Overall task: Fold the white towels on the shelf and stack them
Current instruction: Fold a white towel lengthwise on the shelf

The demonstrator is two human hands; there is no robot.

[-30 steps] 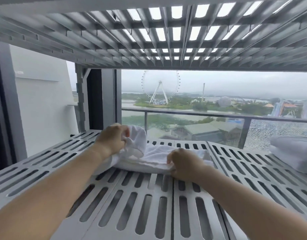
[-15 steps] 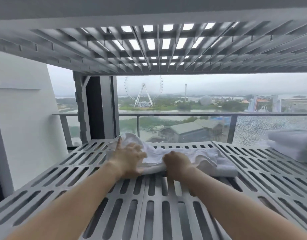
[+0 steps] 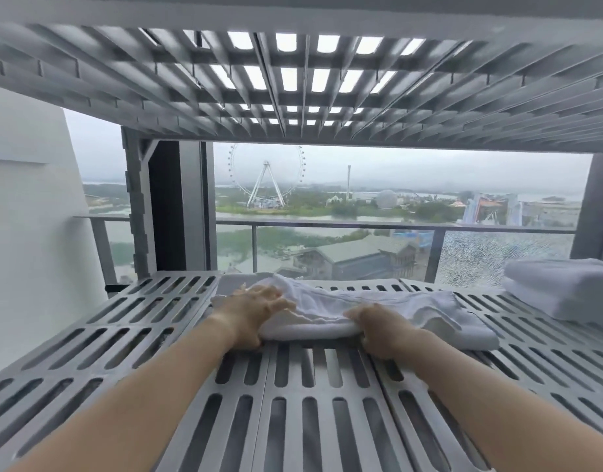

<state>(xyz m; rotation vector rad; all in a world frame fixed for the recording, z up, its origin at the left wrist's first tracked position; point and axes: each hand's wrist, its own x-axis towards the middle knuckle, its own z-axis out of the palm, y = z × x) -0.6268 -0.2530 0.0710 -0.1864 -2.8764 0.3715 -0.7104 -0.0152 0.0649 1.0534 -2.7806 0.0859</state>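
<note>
**White towel [image 3: 378,308] lay crosswise on the shelf [image 3: 293,403], with both hands on its near fold**

The towel sat toward the back edge of the shelf, about midway along it. Its long axis ran left to right, parallel to the front edge, and a loose, rumpled tail trailed toward the right. The left hand [image 3: 255,308] lay flat on the towel's left end, fingers spread and pressing down. The right hand [image 3: 378,327] was curled round the rolled near edge about halfway along, grasping it. The unfolded tail lay just right of the right hand, the nearer hand, so the next fold would probably fall to it. A stack of folded towels [image 3: 565,294] sat at the shelf's right edge, apart from the tail.
</note>
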